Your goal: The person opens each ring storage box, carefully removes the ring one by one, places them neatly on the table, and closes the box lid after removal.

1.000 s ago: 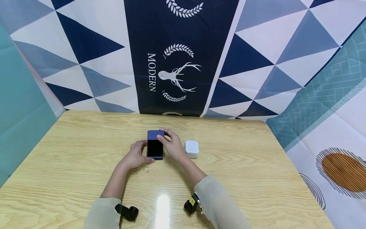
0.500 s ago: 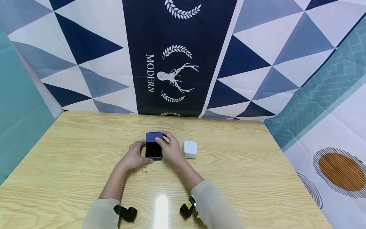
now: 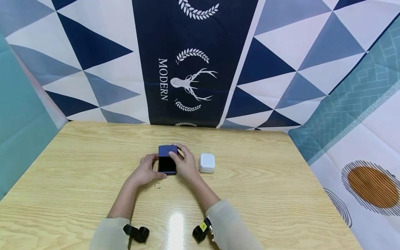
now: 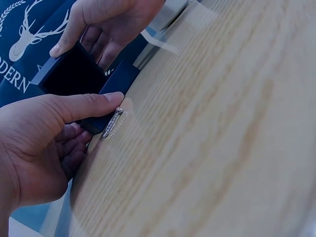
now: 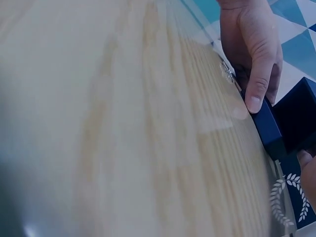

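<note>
A dark blue jewelry box (image 3: 167, 151) stands on the table with its hinged lid raised and its black inside showing. My left hand (image 3: 146, 172) grips the base, thumb along the front wall and fingers at the left side. My right hand (image 3: 187, 166) pinches the lid, thumb on its upper edge and fingers behind. In the left wrist view the lid (image 4: 74, 69) tilts over the base. A small ring set with sparkling stones (image 4: 113, 123) lies on the table just in front of the box, close by my left thumb. Nothing is visible inside the box.
A white rounded cube (image 3: 207, 163) sits just right of my right hand. The wooden table (image 3: 265, 194) ends at a patterned cloth backdrop (image 3: 184, 83) behind the box. Black cameras are strapped to both wrists.
My right hand has come slightly forward and down, and the lid has tipped a little further over the base. The left hand keeps its grip; the ring stays put. The head view has shifted slightly.
</note>
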`<state>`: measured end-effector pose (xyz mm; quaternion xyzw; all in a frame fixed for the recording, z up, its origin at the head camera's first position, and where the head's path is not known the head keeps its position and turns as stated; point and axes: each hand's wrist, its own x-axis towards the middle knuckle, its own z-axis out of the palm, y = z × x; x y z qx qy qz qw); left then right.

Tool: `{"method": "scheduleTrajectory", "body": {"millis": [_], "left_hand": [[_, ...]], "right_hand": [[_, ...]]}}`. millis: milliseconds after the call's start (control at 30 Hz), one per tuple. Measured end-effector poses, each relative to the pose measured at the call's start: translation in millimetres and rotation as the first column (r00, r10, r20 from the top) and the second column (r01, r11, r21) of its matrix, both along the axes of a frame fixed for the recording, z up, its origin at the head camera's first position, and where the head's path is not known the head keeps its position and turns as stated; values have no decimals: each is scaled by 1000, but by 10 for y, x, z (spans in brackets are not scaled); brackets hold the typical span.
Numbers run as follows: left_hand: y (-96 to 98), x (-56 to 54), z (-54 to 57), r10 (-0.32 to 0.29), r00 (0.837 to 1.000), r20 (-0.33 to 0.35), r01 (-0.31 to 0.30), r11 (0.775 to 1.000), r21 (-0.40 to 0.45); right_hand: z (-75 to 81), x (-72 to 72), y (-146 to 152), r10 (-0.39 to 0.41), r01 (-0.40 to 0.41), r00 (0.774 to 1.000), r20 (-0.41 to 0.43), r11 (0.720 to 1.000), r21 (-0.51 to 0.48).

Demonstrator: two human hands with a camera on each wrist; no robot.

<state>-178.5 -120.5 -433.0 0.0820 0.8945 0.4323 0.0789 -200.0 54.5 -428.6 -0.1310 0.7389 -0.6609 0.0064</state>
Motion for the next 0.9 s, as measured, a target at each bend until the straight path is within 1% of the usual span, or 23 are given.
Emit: {"method": "scheduleTrajectory", "body": {"millis": [133,333,467,600,900], "left_hand": [[-12,8,9,6,1000,9,-6,1000,0],[-17,7,1,6,1000,4,-6,1000,3],[-11,3,-14,7,1000,3,-7,1000,9],[-6,1,-12,6,1000,1,-6,1000,16],[-12,5,-5,-1,1000,2,1,1000,25]], "right_hand": [[-16,7,-20,-2,1,1000,-17,1000,-11],[-13,0,-32,0,-1,1000,-7,999,-40],[91,69,-22,9,-8,1000,1,999,-41],[191,149,-21,5,-6,1000,-12,999,-46],[184,167,-15,21,-23,999,-32,997,-74]]}}
